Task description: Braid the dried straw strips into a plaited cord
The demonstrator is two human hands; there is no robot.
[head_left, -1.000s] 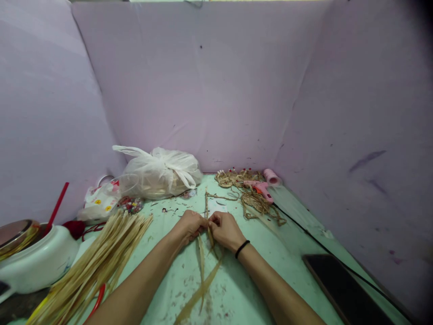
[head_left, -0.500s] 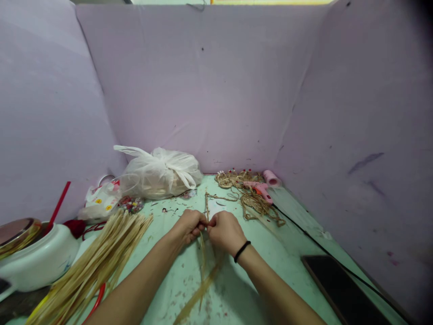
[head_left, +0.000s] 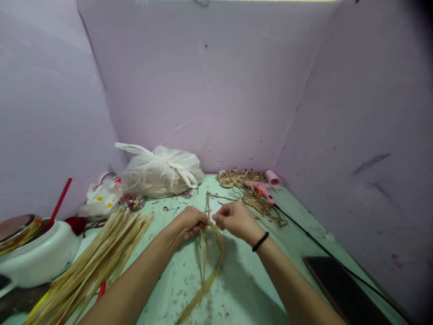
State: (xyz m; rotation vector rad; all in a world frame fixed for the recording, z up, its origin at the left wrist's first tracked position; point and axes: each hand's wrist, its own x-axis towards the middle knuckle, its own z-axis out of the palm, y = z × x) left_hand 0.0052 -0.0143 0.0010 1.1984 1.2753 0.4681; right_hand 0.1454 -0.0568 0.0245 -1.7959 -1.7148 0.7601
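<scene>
My left hand (head_left: pixel 193 222) is closed, with thumb and finger pinching the lower end of a thin braid (head_left: pixel 208 205) of dried straw-like fibre. The braid runs away from me and bends to the right at its far end. Below the pinch, flat pale strands (head_left: pixel 220 253) hang loose in a curve over the table. Close on the right is my right hand (head_left: pixel 235 220), a dark band round its wrist. Its thumb and fingertips are pressed together beside the strands; what they hold, if anything, is too small to make out.
On the left lie a bundle of dried strips (head_left: pixel 91 262) and a white pot (head_left: pixel 40 259). A tied plastic bag (head_left: pixel 162 174) sits at the back. To the right are coiled braids (head_left: pixel 257 201), a pink glue gun (head_left: pixel 260 188) with its cord, a pink spool (head_left: pixel 273 178) and a dark phone-like slab (head_left: pixel 341 289).
My right hand has shifted right, away from my left hand, and its wrist has turned outward. A flat strand now curves out below the fingers. The left hand keeps its pinch.
</scene>
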